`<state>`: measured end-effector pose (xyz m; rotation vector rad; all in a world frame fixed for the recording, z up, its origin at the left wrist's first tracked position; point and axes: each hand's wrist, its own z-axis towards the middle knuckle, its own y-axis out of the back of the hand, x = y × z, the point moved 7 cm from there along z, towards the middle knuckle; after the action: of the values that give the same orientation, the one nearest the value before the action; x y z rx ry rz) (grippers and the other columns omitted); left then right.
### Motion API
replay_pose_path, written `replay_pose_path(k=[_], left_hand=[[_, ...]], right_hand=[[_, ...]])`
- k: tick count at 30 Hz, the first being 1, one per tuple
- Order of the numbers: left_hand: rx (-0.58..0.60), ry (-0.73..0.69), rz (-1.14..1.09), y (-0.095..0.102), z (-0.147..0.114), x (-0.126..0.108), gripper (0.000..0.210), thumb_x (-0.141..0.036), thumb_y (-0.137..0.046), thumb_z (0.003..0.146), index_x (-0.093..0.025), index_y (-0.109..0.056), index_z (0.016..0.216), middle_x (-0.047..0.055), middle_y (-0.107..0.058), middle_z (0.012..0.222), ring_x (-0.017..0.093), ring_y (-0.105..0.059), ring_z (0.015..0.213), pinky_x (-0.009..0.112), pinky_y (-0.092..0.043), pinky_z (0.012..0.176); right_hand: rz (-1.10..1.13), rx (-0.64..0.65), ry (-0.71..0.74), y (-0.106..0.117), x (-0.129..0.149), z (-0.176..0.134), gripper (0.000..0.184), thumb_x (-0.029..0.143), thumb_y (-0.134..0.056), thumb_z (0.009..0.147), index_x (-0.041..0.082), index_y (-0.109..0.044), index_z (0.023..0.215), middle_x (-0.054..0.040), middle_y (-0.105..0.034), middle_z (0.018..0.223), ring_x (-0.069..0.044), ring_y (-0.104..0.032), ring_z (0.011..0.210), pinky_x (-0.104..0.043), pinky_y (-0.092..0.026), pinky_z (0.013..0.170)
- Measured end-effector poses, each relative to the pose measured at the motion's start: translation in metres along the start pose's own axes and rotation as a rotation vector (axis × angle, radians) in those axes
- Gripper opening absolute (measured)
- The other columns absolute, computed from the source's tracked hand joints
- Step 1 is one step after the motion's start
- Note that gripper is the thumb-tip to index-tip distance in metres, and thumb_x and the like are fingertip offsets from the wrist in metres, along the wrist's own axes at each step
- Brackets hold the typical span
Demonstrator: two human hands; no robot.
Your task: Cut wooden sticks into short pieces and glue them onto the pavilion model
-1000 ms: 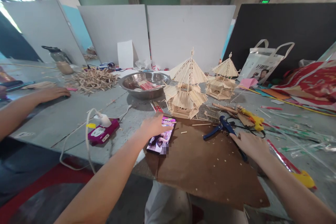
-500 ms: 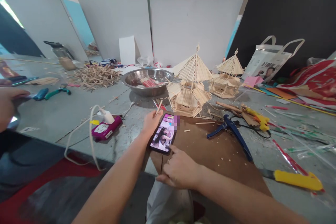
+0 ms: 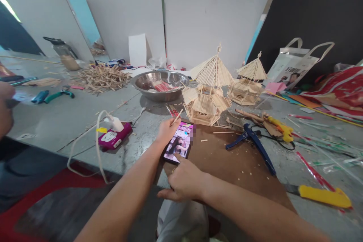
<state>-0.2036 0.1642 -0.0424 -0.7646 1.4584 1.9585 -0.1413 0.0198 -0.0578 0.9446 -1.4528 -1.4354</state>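
On the left part of the brown board (image 3: 221, 164): phone (image 3: 183, 138), probably light, stiff, slick-faced, crackable; best gripped by long edges. Left hand (image 3: 166, 131), partly curled beside it, pinches a stick (image 3: 177, 116). Right hand (image 3: 185, 177) empty, index finger extended over phone.

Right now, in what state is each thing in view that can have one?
Phone: screen lit
Thin stick: held in left hand
Blue tool: handles apart
Yellow knife: blade out
White plug: inserted in purple device
Steel bowl: upright, partly filled
Bottle: capped
Large stick pavilion: standing
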Motion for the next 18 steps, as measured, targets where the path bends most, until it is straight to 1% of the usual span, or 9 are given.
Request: replay_pose_path(k=[3, 8, 13, 16, 18], left_hand=[[-0.007, 0.005, -0.01, 0.001, 0.0, -0.001, 0.037, -0.047, -0.04, 0.072, -0.016, -0.043, 0.053, -0.004, -0.035, 0.049, 0.008, -0.034, 0.048, 0.021, -0.024, 0.048], [-0.021, 0.019, -0.064, 0.002, 0.002, 0.002, 0.037, -0.047, -0.042, 0.071, -0.016, -0.045, 0.053, -0.004, -0.036, 0.048, 0.008, -0.034, 0.048, 0.021, -0.024, 0.047], [0.009, 0.047, -0.195, -0.005, 0.004, 0.012, 0.04, -0.052, -0.04, 0.07, -0.014, -0.051, 0.06, -0.004, -0.037, 0.047, 0.007, -0.034, 0.045, 0.021, -0.023, 0.044], [-0.01, 0.051, -0.242, -0.006, 0.004, 0.015, 0.042, -0.054, -0.042, 0.069, -0.014, -0.053, 0.062, -0.004, -0.037, 0.047, 0.007, -0.034, 0.045, 0.021, -0.023, 0.043], [-0.035, 0.071, -0.285, -0.005, 0.004, 0.016, 0.043, -0.055, -0.043, 0.068, -0.014, -0.054, 0.064, -0.005, -0.037, 0.046, 0.007, -0.034, 0.044, 0.021, -0.023, 0.042]], right_hand=[[0.0, 0.038, 0.0, -0.001, 0.0, 0.003, 0.06, 0.057, -0.025, 0.08, 0.016, -0.066, 0.069, -0.0058, -0.066, 0.061, -0.018, -0.061, 0.066, -0.047, -0.018, 0.094], [0.006, 0.054, -0.008, -0.004, 0.0, 0.004, 0.061, 0.057, -0.024, 0.08, 0.015, -0.067, 0.071, -0.0077, -0.067, 0.063, -0.019, -0.06, 0.073, -0.047, -0.018, 0.095], [0.005, 0.062, -0.008, -0.003, 0.0, 0.005, 0.059, 0.056, -0.025, 0.081, 0.015, -0.066, 0.069, -0.0065, -0.066, 0.062, -0.018, -0.06, 0.068, -0.047, -0.018, 0.095], [0.01, 0.068, -0.01, -0.003, 0.0, 0.004, 0.057, 0.054, -0.027, 0.081, 0.016, -0.065, 0.066, -0.0056, -0.066, 0.06, -0.018, -0.06, 0.063, -0.047, -0.018, 0.094], [-0.001, 0.03, 0.012, -0.001, 0.001, 0.002, 0.054, 0.053, -0.029, 0.081, 0.016, -0.065, 0.064, -0.0055, -0.065, 0.058, -0.018, -0.059, 0.059, -0.047, -0.019, 0.093]])
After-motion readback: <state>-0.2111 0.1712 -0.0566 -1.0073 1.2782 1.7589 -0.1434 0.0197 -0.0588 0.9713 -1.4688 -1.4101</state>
